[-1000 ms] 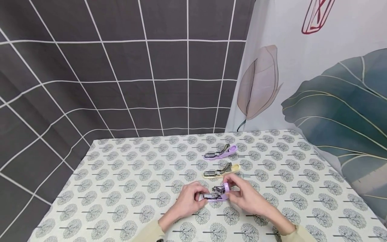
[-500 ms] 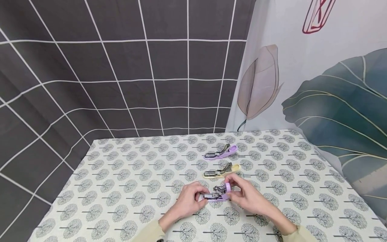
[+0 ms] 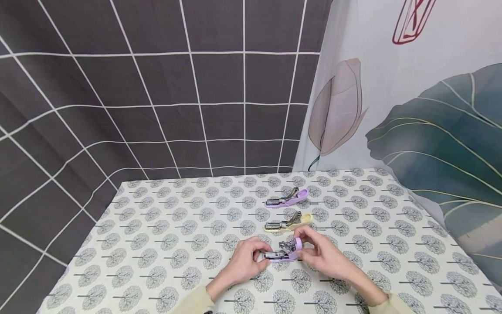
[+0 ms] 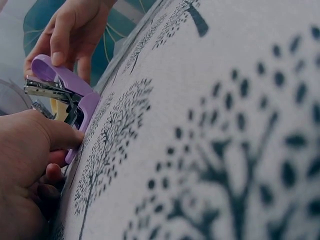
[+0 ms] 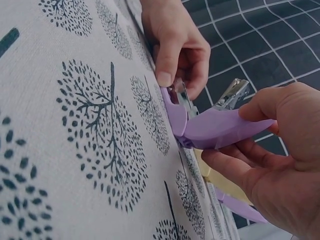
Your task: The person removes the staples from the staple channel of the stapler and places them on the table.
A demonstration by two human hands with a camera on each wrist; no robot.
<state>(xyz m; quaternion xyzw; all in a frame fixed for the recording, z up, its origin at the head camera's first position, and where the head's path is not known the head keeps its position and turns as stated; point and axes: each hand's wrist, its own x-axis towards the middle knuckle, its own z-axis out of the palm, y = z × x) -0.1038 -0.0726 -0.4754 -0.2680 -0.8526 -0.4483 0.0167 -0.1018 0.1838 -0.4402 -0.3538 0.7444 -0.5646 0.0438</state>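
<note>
A purple stapler (image 3: 291, 256) with metal inner parts lies low over the cloth between both hands, swung open at its hinge. My left hand (image 3: 246, 258) pinches its left end between thumb and fingers. On the other end, my right hand (image 3: 323, 256) pinches the raised purple cover (image 5: 217, 127) with thumb and fingers. In the left wrist view the silver metal strip (image 4: 45, 89) sticks out beneath the cover. Beyond the hands, a yellow stapler (image 3: 289, 227) lies opened out, and behind it a second purple stapler (image 3: 291, 201) lies likewise.
A table with a tree-patterned cloth (image 3: 164, 244) carries everything. A dark grid-patterned curtain (image 3: 219, 78) hangs behind, and a pale curtain with leaf prints (image 3: 341, 109) hangs at the right.
My right hand has shifted slightly right, and the purple cover has tilted outward with it. My left hand stays in place. The other two staplers have not moved.
</note>
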